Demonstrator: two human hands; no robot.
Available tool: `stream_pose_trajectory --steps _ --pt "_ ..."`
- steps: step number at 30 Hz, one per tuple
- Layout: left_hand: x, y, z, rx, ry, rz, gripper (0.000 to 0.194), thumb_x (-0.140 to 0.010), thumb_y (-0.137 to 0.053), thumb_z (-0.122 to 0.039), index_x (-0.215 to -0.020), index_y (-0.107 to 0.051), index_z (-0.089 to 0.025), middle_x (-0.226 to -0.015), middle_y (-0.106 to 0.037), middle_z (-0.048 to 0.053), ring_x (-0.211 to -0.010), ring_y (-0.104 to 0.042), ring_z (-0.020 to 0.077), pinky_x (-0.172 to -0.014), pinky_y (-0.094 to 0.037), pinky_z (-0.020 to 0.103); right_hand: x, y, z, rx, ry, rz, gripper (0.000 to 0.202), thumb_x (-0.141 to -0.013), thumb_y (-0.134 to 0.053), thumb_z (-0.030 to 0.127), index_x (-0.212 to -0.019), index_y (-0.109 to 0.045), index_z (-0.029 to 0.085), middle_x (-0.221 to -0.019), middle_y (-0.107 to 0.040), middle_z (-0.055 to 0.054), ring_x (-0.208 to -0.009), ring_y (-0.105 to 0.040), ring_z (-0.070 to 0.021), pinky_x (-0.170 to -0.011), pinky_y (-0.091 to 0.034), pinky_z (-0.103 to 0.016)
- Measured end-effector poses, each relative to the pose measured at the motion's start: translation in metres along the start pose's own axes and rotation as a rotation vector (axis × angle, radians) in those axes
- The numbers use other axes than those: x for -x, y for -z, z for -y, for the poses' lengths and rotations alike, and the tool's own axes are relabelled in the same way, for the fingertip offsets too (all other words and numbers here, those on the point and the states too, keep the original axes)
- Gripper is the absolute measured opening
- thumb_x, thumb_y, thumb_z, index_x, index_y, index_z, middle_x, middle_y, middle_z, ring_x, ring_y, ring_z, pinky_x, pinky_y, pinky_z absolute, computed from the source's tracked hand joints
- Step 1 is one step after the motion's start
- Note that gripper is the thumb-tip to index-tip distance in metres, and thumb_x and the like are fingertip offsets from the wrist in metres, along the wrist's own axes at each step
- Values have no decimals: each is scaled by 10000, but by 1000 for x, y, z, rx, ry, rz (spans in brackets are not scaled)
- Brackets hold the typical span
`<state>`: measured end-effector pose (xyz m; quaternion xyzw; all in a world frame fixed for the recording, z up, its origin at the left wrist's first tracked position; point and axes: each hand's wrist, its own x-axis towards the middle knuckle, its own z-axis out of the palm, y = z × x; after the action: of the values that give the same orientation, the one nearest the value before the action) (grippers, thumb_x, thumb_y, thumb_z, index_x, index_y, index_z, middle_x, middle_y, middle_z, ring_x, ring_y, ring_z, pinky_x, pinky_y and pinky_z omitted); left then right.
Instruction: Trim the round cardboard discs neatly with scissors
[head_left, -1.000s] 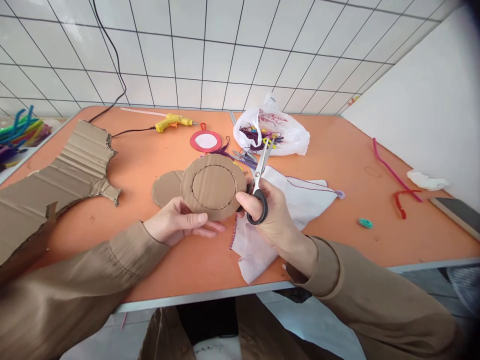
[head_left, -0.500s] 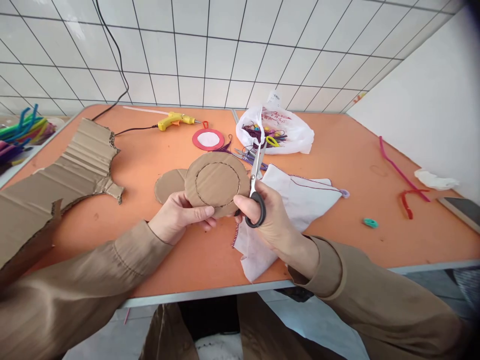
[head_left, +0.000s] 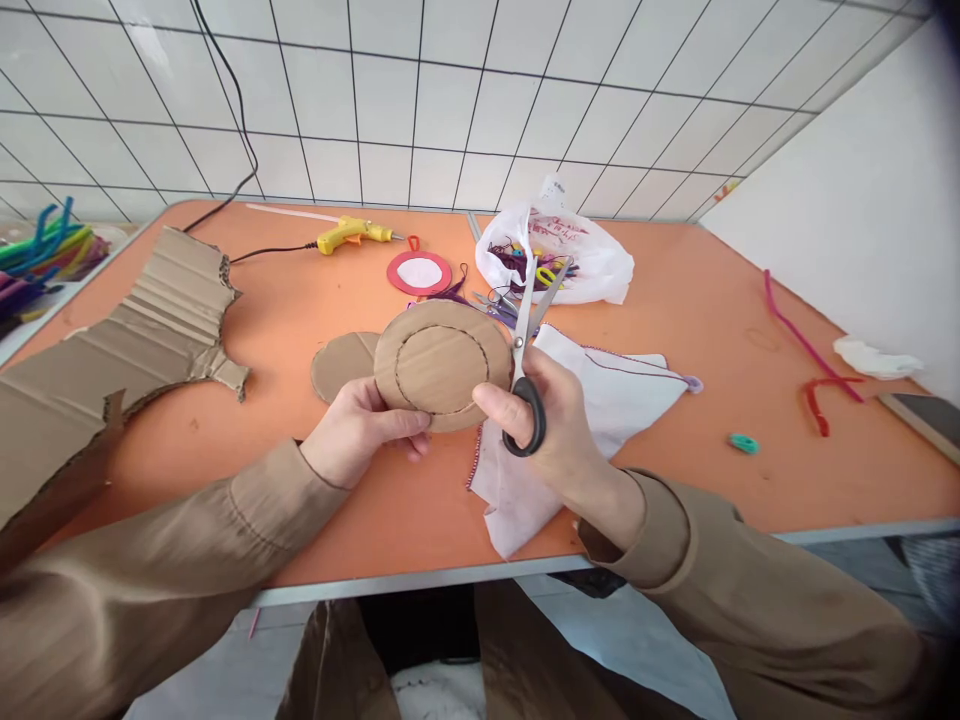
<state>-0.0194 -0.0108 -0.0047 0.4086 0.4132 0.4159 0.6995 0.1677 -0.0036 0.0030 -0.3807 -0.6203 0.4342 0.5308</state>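
Between my two hands is a round cardboard disc (head_left: 442,362) with a smaller circle cut or scored inside it. My left hand (head_left: 367,425) pinches its lower left edge, thumb on top. Black-handled scissors (head_left: 529,405) are in my right hand (head_left: 562,430), thumb through one loop, blades parted and pointing away from me beside the disc's right edge. Another cardboard disc (head_left: 343,366) lies on the table, partly behind the held one. Under my right hand spreads a white cloth (head_left: 615,385) with purple stitching along its edge.
A large cut cardboard sheet (head_left: 150,330) covers the table's left side. Farther back are a yellow glue gun (head_left: 352,236), a red ring with a white centre (head_left: 418,272) and a plastic bag (head_left: 600,265) of threads. Pipe cleaners (head_left: 806,335) and a teal bundle (head_left: 744,443) lie right.
The scissors' blades have parted wider, and my right hand has shifted slightly right. My right thumb has lifted toward the disc's edge. The disc now looks tilted flatter, still in my left hand.
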Motion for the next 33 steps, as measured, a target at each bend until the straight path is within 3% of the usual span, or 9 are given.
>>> stream_pose_trajectory --steps 3,7,11,16,23,27,33 --pt "0 3 -3 -59 -39 30 114 -577 -816 -154 -558 -710 -118 -482 -688 34 -412 -598 104 -444 -518 195 -2 2 -1 -18 -54 -15 144 -753 -739 321 -792 -616 258 -710 -584 7 -661 -519 -175 -602 -470 -340" --pt "-1 3 -3 -51 -69 45 114 -586 -812 -164 -574 -702 -133 -486 -689 23 -423 -602 109 -452 -516 203 -2 -1 -7 -190 -279 -33 197 -734 -756 361 -753 -593 254 -605 -505 37 -517 -426 -130 -443 -355 -279" --pt "-3 4 -1 -35 -61 52 136 -574 -829 -178 -598 -701 -139 -496 -696 28 -434 -611 120 -447 -514 212 -2 -4 -8 -264 -389 -27 229 -696 -766 362 -739 -588 225 -634 -522 43 -523 -447 -104 -426 -372 -246" --pt "-3 4 -1 -13 -53 43 153 -568 -850 -186 -610 -711 -139 -505 -694 27 -457 -629 127 -455 -531 215 -2 -3 -9 -275 -382 -27 227 -693 -759 365 -763 -594 227 -645 -532 46 -525 -456 -100 -430 -392 -243" --pt "-4 13 -4 13 -36 -13 204 -555 -875 -243 -700 -777 -138 -652 -766 59 -540 -714 185 -502 -593 256 1 4 -14 -110 -226 -70 218 -749 -781 368 -733 -593 258 -640 -518 23 -549 -432 -139 -475 -365 -301" --pt "-4 14 -6 -16 -34 38 218 -571 -883 -262 -700 -773 -125 -649 -767 75 -555 -718 195 -522 -606 276 2 4 -12 -132 -238 -49 204 -760 -770 373 -755 -602 258 -635 -510 22 -551 -422 -146 -482 -350 -309" --pt "-4 14 -5 -10 -65 126 267 -605 -911 -329 -706 -772 -124 -647 -771 67 -563 -724 169 -536 -610 239 -2 2 -7 -263 -347 -27 299 -663 -821 435 -765 -593 272 -639 -512 26 -551 -436 -149 -449 -354 -294"
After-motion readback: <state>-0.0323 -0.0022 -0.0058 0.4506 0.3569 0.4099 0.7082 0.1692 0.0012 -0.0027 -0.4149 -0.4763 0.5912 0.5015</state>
